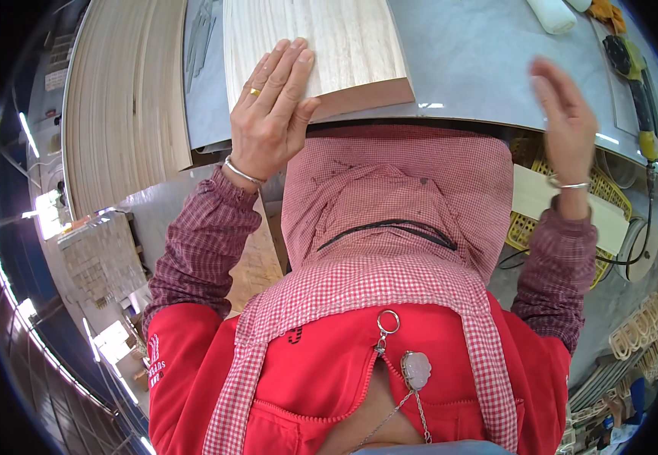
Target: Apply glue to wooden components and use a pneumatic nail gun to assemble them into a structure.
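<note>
A pale wooden board [344,45] with visible grain and a reddish-brown front edge lies on the grey-blue worktop [465,68]. My left hand [272,114] rests flat on the board's near left part, its fingers stretched out and close together, with a ring and a bracelet on it. To the right of the board, my right hand [568,114] is raised near the table's front edge. Its fingers point away from me, slightly blurred, and nothing shows in them. Both forearms wear dark red checked sleeves.
A tall stack of wooden boards [124,106] stands at the left, beside thin grey strips [201,38]. A yellow-and-black power tool [632,68] with a cable lies at the right. White rolls [552,15] sit behind it. A yellow crate [522,230] is below the table's right side.
</note>
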`<state>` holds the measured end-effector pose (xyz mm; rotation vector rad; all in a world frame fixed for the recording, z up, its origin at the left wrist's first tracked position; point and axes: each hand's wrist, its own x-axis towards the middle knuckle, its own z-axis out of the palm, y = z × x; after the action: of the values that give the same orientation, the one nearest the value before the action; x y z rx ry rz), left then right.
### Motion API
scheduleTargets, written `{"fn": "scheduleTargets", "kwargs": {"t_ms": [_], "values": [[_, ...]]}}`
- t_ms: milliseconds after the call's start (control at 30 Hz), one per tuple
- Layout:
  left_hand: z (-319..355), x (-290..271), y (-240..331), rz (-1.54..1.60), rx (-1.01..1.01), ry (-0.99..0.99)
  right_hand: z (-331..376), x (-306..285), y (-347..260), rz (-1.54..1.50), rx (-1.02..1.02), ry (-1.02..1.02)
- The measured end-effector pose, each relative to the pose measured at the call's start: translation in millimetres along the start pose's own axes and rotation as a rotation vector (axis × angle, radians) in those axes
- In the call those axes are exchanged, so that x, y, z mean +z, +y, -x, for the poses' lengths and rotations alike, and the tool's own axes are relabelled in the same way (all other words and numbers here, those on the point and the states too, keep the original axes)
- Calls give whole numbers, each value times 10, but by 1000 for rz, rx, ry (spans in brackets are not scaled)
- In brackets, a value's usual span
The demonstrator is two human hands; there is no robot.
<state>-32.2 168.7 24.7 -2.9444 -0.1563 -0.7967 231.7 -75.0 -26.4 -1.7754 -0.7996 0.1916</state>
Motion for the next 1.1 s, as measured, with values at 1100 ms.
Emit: {"fn": "scheduleTargets", "kwargs": {"t_ms": [1100], "values": [[-31,343,-271,193,275,694,-80,867,-918,-251,-314,-489]]}}
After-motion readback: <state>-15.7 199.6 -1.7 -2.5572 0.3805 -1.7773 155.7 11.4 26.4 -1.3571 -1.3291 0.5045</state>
